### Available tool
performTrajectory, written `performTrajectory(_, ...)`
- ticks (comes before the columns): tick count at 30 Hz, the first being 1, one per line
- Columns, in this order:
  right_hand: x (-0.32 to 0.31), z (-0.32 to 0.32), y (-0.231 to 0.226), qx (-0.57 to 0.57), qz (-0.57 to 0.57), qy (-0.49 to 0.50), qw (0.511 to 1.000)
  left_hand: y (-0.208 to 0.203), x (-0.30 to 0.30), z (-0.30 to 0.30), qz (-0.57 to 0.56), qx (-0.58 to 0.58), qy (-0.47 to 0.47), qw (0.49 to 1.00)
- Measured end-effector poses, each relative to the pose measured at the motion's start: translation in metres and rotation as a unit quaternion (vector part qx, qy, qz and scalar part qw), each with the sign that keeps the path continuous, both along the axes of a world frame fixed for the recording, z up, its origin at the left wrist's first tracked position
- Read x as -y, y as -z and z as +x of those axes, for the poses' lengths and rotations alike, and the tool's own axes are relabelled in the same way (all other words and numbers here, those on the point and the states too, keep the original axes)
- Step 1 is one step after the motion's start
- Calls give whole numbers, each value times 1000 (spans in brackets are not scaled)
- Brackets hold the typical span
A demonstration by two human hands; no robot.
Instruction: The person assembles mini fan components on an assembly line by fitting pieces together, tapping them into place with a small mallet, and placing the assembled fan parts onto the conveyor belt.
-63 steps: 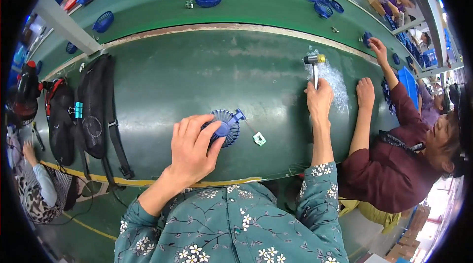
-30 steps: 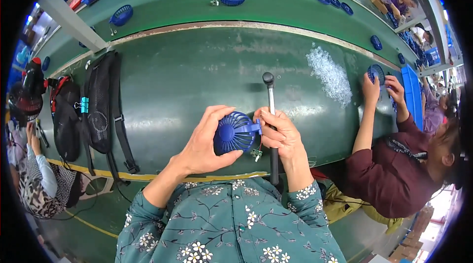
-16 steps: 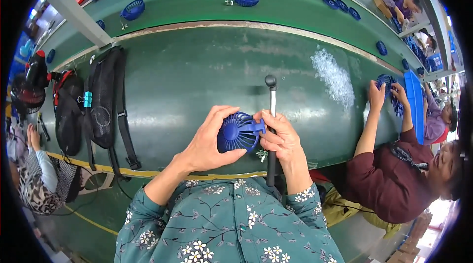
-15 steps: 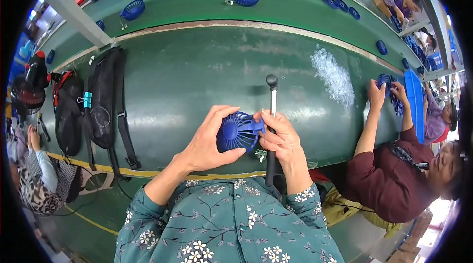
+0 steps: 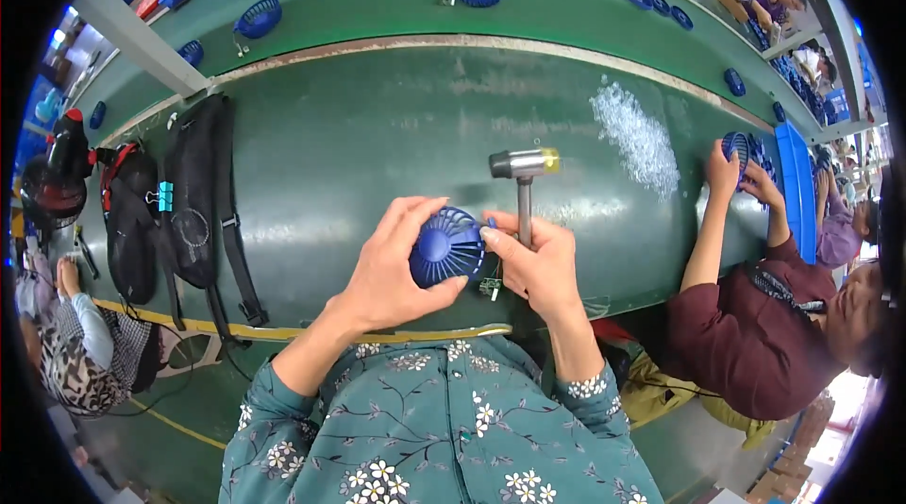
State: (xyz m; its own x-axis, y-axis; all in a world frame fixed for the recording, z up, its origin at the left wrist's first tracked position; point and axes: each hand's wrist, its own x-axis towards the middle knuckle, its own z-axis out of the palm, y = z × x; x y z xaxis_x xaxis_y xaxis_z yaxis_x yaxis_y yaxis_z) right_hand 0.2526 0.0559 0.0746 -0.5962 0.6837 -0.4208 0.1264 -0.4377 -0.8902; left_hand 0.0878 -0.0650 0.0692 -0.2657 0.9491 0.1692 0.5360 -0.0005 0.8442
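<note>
Left hand [image 5: 392, 273]: curled around blue slatted housing [image 5: 444, 247]
Right hand [image 5: 543, 270]: gripping hammer [image 5: 524, 164], thumb apparently at housing's edge
Circuit board [image 5: 490, 288]: just below right fingertips

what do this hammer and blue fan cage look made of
Hammer: likely shiny metal at head's middle and shaft, from its silvery glint; the yellow end looks glossy, perhaps plastic. Blue fan cage: probably satin moulded plastic, from thin, uniformly coloured ribs.
</note>
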Motion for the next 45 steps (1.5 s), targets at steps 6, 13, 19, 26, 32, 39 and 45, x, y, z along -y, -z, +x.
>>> performTrajectory(6, -10, -7, -8, -95, -107, 19, 990, -10, -3, -1, 90, -109, -30, 990)
performTrajectory(13, -7, -14, -4, -21, 53, 115, 992, -12, -21, -32, -146, 210, 6, 967)
performTrajectory(19, -14, -18, -9, 21, 260, 178, 949, -25, -93, -90, 45, -68, -83, 993)
performTrajectory(26, 4, -3, -16, -123, 375, 181, 901, 18, -123, -234, 79, -291, -214, 929)
performTrajectory(32, 3, 8, -4, -107, 370, 183, 904, 34, -79, -370, -71, -282, -390, 873)
performTrajectory(39, 2, -7, -2, -101, 358, 201, 906, 47, -64, -408, -112, -138, -445, 878)
performTrajectory(45, -4, -10, 10, -75, 361, 200, 908, 49, -72, -411, -15, -91, -493, 865)
